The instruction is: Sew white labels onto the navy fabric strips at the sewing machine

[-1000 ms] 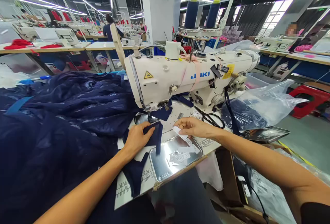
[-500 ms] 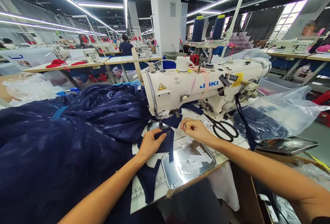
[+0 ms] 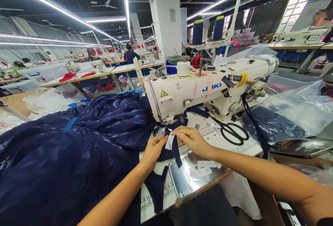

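My right hand [image 3: 191,142] is closed in a pinch on a small white printed label [image 3: 169,142], just in front of the sewing machine's needle area. Beside it, my left hand [image 3: 152,153] pinches the edge of a navy fabric piece [image 3: 177,155], and its fingertips nearly meet the label. A narrow end of that fabric hangs over a shiny metal tray [image 3: 179,181] holding several loose labels [image 3: 199,173]. The white sewing machine [image 3: 173,90] stands right behind both hands. Whether label and fabric touch, I cannot tell.
A large heap of navy garments [image 3: 85,149] covers the left side. Black-handled scissors [image 3: 234,134] lie right of my right hand. Farther right is a clear plastic bag [image 3: 299,111] with navy fabric inside. Two navy thread cones [image 3: 198,33] stand behind the machine.
My right hand has moved left to meet my left hand, and a white label now shows at its fingertips. The left hand stays at the fabric. The view has shifted slightly.
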`<state>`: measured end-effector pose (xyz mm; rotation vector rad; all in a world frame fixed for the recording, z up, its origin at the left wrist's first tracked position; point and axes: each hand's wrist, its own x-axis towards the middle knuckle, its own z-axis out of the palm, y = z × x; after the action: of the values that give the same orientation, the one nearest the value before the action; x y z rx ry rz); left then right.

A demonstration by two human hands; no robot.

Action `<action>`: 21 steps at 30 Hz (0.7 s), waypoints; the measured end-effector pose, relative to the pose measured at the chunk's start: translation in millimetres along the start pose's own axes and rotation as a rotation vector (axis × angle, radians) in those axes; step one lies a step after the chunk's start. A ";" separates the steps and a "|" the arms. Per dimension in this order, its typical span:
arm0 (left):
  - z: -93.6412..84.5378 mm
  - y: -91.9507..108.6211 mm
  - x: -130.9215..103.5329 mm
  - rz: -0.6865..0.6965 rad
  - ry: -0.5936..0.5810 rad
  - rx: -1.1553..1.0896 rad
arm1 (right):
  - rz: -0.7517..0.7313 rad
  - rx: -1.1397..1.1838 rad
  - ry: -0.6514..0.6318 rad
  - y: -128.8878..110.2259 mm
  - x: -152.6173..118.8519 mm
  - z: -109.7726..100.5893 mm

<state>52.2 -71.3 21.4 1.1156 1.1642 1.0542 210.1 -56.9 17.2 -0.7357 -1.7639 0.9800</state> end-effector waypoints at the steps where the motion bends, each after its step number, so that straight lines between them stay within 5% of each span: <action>1: 0.4 0.6 -0.8 -0.004 -0.006 -0.012 | -0.007 -0.009 -0.002 0.4 0.2 0.2; 7: 3.2 1.4 -2.4 -0.033 0.059 -0.029 | -0.040 -0.080 0.031 4.0 -0.3 -0.4; 11: 4.7 1.6 -2.3 -0.071 0.059 -0.082 | 0.132 -0.017 0.103 10.0 9.6 -1.3; 16: 2.5 0.4 -1.5 -0.030 0.074 -0.020 | 0.341 0.174 -0.042 13.7 22.6 1.3; 21: 0.5 0.6 -0.8 0.016 0.088 0.058 | 0.362 0.217 -0.025 12.0 23.1 5.2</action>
<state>52.6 -72.0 22.1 1.1342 1.2646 1.0973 197.5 -33.5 15.9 -0.9234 -1.5418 1.4033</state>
